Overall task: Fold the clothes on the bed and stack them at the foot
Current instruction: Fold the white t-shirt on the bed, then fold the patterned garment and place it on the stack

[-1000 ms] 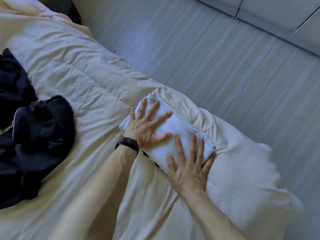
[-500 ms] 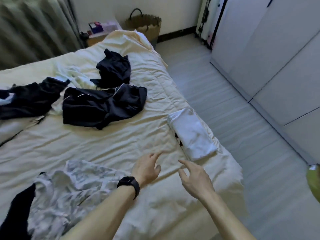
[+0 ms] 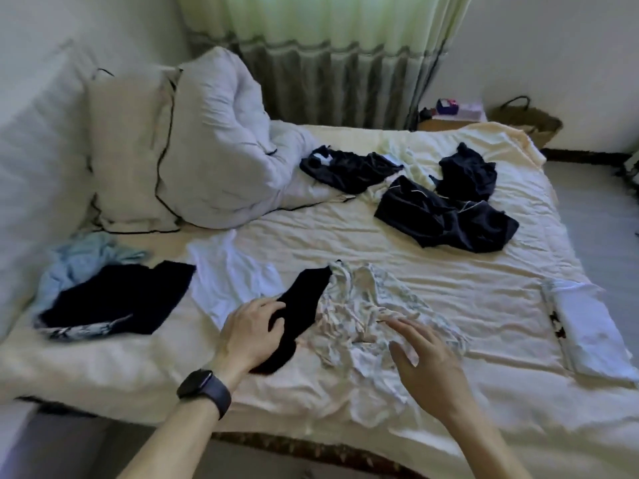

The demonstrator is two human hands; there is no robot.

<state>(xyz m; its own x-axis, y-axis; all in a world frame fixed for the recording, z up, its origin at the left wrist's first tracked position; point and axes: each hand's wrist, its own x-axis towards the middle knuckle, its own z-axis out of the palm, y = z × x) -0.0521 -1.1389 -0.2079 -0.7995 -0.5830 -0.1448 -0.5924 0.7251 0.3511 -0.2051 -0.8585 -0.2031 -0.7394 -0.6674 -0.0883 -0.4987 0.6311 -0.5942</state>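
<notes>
On the cream bed (image 3: pixel 432 281), my left hand (image 3: pixel 249 333) grips a long black garment (image 3: pixel 304 305) near its lower end. My right hand (image 3: pixel 425 361) hovers with fingers spread over a crumpled white patterned garment (image 3: pixel 359 305) beside it. A folded white garment (image 3: pixel 587 330) lies at the bed's right edge. A flat white shirt (image 3: pixel 228 278) lies just beyond my left hand. Dark navy clothes (image 3: pixel 446 216) are heaped at the far right, with another dark piece (image 3: pixel 349 167) near the pillows. A black garment (image 3: pixel 114 299) lies over a light blue one (image 3: pixel 79 261) at the left.
Two pillows (image 3: pixel 193 150) lean against the white headboard (image 3: pixel 31 160) at the far left. Behind the bed hangs a curtain (image 3: pixel 328 57). A bedside table (image 3: pixel 449 117) and a woven basket (image 3: pixel 529 124) stand at the far right corner. Bare floor shows on the right.
My hands left the folded white garment at the bed's edge, and my view swung left across the bed. My left hand now holds the black garment; my right hand is over the patterned one.
</notes>
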